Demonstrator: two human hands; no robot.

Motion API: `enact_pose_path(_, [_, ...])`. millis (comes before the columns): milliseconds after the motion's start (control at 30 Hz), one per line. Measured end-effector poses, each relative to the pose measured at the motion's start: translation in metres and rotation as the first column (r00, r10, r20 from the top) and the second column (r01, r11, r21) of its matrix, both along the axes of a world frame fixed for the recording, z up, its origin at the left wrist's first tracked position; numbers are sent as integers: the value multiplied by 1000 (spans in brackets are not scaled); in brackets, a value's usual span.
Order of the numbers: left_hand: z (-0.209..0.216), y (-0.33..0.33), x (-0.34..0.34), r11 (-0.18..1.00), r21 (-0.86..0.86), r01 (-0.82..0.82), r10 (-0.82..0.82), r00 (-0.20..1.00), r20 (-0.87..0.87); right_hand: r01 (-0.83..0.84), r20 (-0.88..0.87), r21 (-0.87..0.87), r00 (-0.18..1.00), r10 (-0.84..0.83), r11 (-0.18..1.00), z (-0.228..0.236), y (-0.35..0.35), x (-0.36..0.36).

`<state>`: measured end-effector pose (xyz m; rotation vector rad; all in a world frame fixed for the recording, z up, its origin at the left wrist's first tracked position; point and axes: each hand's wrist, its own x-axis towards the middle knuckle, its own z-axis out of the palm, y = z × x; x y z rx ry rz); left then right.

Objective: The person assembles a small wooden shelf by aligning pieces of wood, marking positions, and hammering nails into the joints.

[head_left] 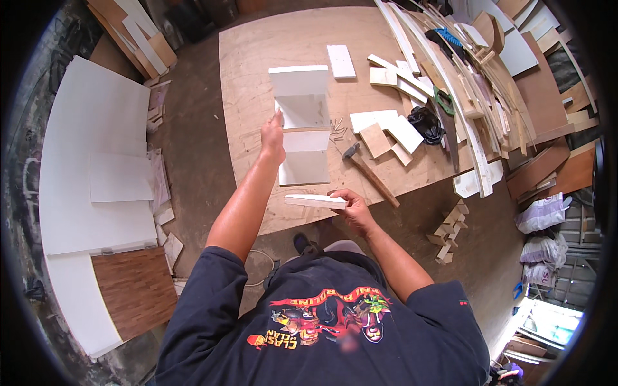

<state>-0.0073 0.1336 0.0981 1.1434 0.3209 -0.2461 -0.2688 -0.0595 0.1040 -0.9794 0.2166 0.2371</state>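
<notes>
A white wooden shelf unit (304, 167) with several cross panels stands on the plywood worktable (248, 77) in front of me. My left hand (273, 136) is closed on its left edge, thumb up along the side. In my right hand (353, 211), near the table's front edge, is a short white board (315, 201), gripped at its right end and held apart from the unit. A hammer (372, 177) with a wooden handle lies right of the unit. Several nails (338, 130) are scattered between the hammer and the unit.
White and bare offcuts (375, 121), a black plastic bag (426, 125) and a green-handled saw (444, 101) lie on the table's right. Long wood strips (473, 151) overhang its right edge. Large white panels (96, 122) lean at left. A small stepped wooden piece (449, 231) is on the floor.
</notes>
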Motion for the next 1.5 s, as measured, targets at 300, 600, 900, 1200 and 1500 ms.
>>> enact_pose_path(300, [20,-1,-7,993,-68,-98,101,994,31,119,8,-417,992,-127,901,-29,-7,-1])
enact_pose_path(600, [6,7,-14,966,-107,-235,237,972,5,202,189,-979,944,269,-20,-58,26,38])
enact_pose_path(900, [8,18,-36,932,-127,-339,338,941,-30,-102,-90,-994,955,283,26,-81,29,33])
enact_pose_path(1200, [-6,25,-37,938,-96,-332,331,943,-33,-435,-446,-878,587,675,-202,-31,27,69])
enact_pose_path(1500, [-5,32,-40,940,-119,-320,317,947,-45,-600,-358,-590,794,491,541,-92,9,79])
